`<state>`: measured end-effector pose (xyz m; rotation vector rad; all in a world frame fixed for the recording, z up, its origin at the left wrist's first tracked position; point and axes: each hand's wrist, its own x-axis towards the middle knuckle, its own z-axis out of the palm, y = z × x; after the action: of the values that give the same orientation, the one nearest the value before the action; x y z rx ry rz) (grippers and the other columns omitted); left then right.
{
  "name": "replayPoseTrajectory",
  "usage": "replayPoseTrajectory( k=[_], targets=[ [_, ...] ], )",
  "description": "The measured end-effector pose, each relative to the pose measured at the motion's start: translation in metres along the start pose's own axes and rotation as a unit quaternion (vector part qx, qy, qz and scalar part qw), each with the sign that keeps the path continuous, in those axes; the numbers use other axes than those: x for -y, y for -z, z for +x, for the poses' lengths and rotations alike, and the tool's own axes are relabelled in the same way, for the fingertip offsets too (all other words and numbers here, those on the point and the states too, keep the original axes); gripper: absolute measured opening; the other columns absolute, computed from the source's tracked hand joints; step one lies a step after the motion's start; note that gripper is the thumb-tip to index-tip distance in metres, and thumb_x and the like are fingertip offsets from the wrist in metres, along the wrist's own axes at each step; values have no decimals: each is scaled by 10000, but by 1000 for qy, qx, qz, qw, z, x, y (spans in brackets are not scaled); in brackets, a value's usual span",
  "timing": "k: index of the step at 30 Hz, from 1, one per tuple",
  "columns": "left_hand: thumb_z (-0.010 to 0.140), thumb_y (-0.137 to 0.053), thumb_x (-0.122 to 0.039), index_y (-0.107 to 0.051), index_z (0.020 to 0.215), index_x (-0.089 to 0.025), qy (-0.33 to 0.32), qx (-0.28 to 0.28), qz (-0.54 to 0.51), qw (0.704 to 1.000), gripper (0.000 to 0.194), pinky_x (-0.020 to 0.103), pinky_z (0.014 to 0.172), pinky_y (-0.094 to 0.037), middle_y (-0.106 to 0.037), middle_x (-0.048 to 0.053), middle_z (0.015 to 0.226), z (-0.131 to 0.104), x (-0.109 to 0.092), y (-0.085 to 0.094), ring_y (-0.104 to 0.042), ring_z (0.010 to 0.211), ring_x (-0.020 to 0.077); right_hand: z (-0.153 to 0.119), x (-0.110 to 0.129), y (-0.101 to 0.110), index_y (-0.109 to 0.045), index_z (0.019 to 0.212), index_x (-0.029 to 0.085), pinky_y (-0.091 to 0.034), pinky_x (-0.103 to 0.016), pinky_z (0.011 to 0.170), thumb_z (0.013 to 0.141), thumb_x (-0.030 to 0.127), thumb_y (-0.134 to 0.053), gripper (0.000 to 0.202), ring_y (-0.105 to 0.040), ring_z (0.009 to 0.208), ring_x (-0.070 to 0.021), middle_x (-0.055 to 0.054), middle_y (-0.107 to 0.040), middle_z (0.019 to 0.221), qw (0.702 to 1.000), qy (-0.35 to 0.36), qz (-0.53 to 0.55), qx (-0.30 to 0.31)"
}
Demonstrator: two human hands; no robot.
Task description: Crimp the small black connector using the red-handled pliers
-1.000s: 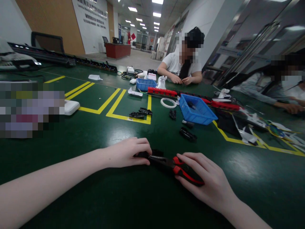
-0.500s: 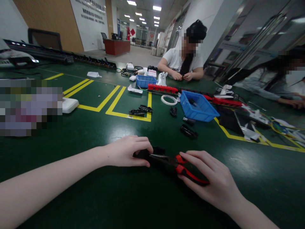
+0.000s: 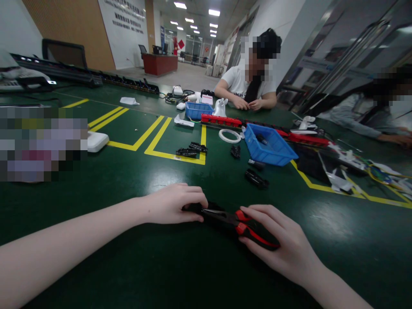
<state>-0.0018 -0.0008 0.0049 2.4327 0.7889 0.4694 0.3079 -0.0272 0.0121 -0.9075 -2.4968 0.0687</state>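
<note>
Long-nose pliers (image 3: 241,222) with red and black handles lie in my right hand (image 3: 286,244), whose fingers wrap the grips. Their narrow jaws point left and reach a dark part (image 3: 192,207) held by my left hand (image 3: 180,204). Thumb and fingers of the left hand curl around that black piece, which is mostly hidden and blends into the dark tabletop. Whether the jaw tips grip it or only touch it, I cannot tell. Beyond the hands, a black plastic part (image 3: 256,178) rests on the green table (image 3: 135,266).
A blue bin (image 3: 273,150) stands ahead to the right, beside a roll of white tape (image 3: 229,136). Several black parts (image 3: 192,149) lie near yellow floor-style tape lines. A red strip (image 3: 222,119) crosses behind. One person (image 3: 247,86) sits opposite, another at far right.
The pliers and my right hand have shifted very slightly left. My left hand keeps its hold on the dark part, and the whole view has moved a little.
</note>
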Motion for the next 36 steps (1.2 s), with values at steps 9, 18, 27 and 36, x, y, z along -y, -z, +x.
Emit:
replayPoseTrajectory(
  k=[9,18,27,36],
  targets=[
    [937,-632,-247,-606,1062,-183,24,-9,-55,998,144,236,656,-449,-613,33,1040,-1,-4,4,-587,797,133,4,0,11,-594,1281,236,-611,-322,749,885,302,-651,406,-706,935,-218,-97,-697,1113,1000,5,-15,3],
    [928,-649,-223,-641,1076,-180,-5,-42,-81,996,154,318,851,-530,-568,97,1311,-2,0,2,-648,995,183,0,-7,4,-571,1319,252,-611,-344,757,899,339,-638,434,-700,963,-235,-103,-684,1140,1000,0,-17,8],
    [904,-690,-244,-665,1052,-172,-17,-30,-88,996,166,328,877,-535,-625,81,1227,2,6,0,-647,1050,209,1,-3,5,-576,1293,239,-606,-328,751,891,311,-651,416,-693,954,-222,-96,-683,1119,1000,7,-22,4],
    [888,-705,-238,-679,1032,-168,-12,-29,-88,996,163,325,855,-535,-627,78,1213,1,7,0,-647,1032,208,-2,-4,-1,-565,1329,233,-604,-342,768,895,321,-650,451,-681,974,-227,-103,-674,1148,1000,4,-20,3]
  ],
)
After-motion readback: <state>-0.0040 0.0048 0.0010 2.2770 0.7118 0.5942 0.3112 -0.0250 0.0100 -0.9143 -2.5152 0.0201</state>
